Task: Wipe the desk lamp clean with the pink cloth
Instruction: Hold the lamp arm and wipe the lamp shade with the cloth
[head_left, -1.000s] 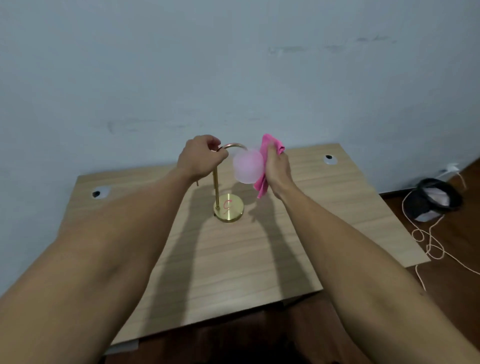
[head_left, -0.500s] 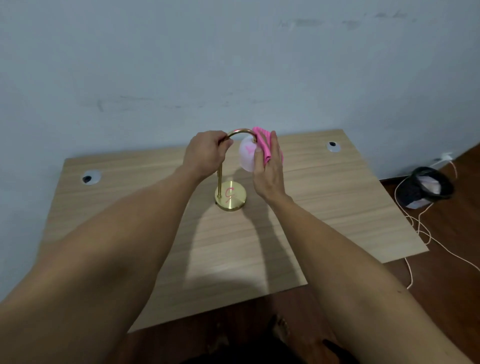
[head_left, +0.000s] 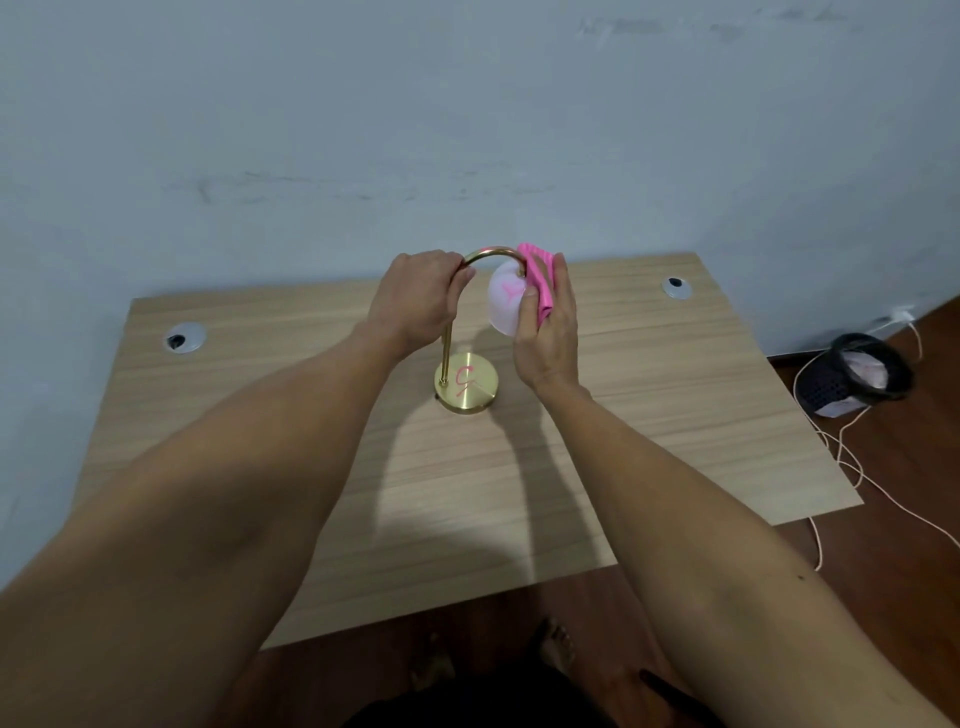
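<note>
Both our hands are up on the lamp. Our left hand (head_left: 415, 301) is curled tight around the brass neck where it starts its bend, thumb side toward the shade. Our right hand (head_left: 548, 332) presses the pink cloth (head_left: 540, 283) flat against the right side of the shade (head_left: 506, 304), fingers straight and together over the cloth, thumb on the near face of the shade; the cloth is bunched in ridges between palm and shade and reaches up to where the neck meets the shade.

The desk lamp (head_left: 447, 353) stands upright near the middle of the wooden desk (head_left: 675, 395), slightly toward the far edge. Its neck rises from the left part of the round brass base (head_left: 466, 383), arches over to the right and ends at the pale, frosted shade, which hangs mouth down above the desk at about one o'clock from the base. Pink marks show on the base and on the shade.

At ten o'clock from the lamp, a round cable hole (head_left: 183, 338) sits in the desk; a second hole (head_left: 676, 287) lies at two o'clock. Behind the desk runs a pale wall (head_left: 467, 130). On the brown floor at three o'clock, well apart from the desk, a dark basket (head_left: 857, 376) stands with a thin cord (head_left: 852, 467) trailing beside it.
</note>
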